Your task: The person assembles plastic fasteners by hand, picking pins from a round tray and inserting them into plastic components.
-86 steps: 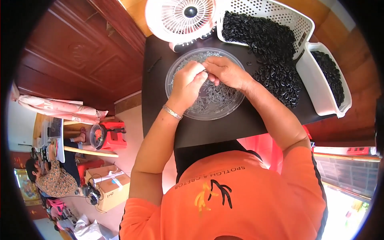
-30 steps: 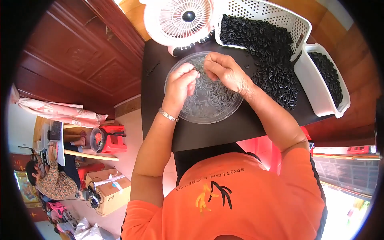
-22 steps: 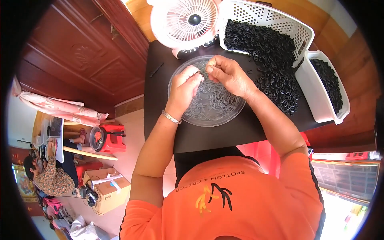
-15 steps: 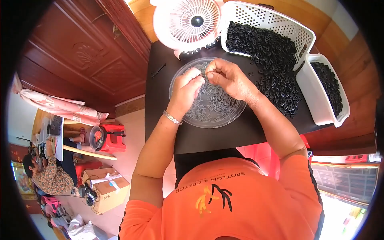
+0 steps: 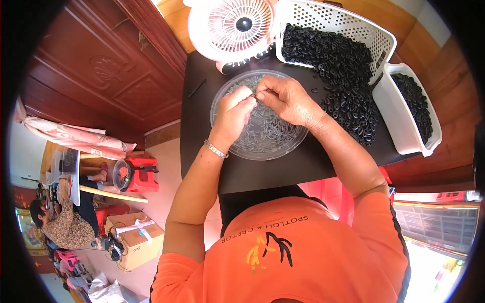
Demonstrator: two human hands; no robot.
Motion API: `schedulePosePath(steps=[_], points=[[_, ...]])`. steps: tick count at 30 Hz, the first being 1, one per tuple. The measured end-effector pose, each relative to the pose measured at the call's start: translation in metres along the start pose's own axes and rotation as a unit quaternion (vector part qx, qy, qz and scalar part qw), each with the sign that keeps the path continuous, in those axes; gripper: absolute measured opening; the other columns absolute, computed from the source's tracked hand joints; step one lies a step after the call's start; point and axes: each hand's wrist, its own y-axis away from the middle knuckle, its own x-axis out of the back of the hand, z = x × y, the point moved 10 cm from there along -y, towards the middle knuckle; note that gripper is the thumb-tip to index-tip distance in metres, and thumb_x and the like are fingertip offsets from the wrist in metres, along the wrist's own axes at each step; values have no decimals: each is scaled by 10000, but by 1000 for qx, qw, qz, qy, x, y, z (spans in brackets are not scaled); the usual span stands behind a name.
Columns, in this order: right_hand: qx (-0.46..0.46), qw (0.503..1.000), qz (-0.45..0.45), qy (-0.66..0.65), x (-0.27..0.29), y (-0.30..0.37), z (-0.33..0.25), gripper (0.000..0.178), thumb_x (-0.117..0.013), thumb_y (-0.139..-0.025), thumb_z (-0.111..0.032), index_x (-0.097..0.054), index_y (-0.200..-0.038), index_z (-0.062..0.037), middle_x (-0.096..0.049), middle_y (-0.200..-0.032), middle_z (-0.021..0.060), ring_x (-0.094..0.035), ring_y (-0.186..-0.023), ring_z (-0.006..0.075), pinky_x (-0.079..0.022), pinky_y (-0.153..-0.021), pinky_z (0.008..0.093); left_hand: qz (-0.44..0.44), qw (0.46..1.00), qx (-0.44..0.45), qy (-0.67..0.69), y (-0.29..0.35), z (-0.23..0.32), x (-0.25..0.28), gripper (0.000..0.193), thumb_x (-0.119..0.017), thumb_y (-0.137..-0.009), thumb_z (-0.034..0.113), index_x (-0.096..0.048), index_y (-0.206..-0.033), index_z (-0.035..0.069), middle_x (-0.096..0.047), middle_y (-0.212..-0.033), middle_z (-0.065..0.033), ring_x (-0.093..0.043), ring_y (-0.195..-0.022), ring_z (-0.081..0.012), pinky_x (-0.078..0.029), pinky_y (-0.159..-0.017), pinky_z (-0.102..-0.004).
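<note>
Over a round clear plastic tub (image 5: 262,156), my two hands meet fingertip to fingertip. A small dark piece (image 5: 253,95) shows between them, mostly covered by the fingers. My left hand (image 5: 233,113) is closed, its thumb pressed against the curled index finger at that piece. From the other side, the thumb and index finger of my right hand (image 5: 287,102) pinch at the same spot. Below the hands, the tub holds many short, greyish translucent pieces (image 5: 268,132). Right of it lies a spread heap of small black oval parts with holes (image 5: 348,103).
Behind the heap, a tipped white perforated basket (image 5: 331,14) spills black parts onto the dark table (image 5: 202,131). A white bin (image 5: 401,129) with more stands at the right edge. A pink-white fan (image 5: 232,25) is at the back, a thin dark rod (image 5: 197,89) at left. Another person (image 5: 68,222) sits far left.
The whole view has shifted slightly. My hands stay over the tub, with the right fingertips a little closer to the left ones at the small dark piece.
</note>
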Motion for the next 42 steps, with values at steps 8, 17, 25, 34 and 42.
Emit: schedulePosePath(steps=[8,17,25,34,42], points=[[10,1000,-1,27,1,-1,-1,92,-594,-828,-116,-568,-811,-29,-565,-685,118,-532,-625,232,-432,-595,339,5,997,26,66,1,-9,-7,171,-501,-852,110,-507,-702,27,-453,-547,5,-405,-450,-61,-314,-408,-221],[-79,973,115,185,78,-8,26,170,-619,-824,-213,-665,-870,-55,-654,-770,103,-620,-698,184,-481,-686,302,62,995,25,70,-5,-21,16,148,-526,-844,114,-571,-765,-2,-464,-550,0,-409,-445,-69,-314,-416,-214],[-275,852,10,446,139,21,99,168,-582,-716,-134,-678,-843,-81,-660,-854,141,-631,-838,328,-506,-725,430,81,992,46,87,-4,-14,21,169,-497,-859,140,-529,-725,42,-453,-560,5,-411,-464,-80,-320,-436,-208],[-287,824,-58,485,119,20,126,195,-588,-684,-63,-683,-849,-22,-656,-887,187,-633,-862,346,-515,-748,410,63,995,32,72,-5,-10,19,167,-495,-857,140,-539,-736,33,-466,-567,0,-419,-472,-80,-326,-445,-207],[-306,828,-71,464,113,21,123,202,-585,-678,-69,-675,-842,7,-646,-897,223,-631,-867,355,-510,-757,420,52,989,44,128,-7,-17,18,165,-488,-856,146,-529,-745,31,-472,-582,-16,-436,-474,-101,-340,-448,-217]])
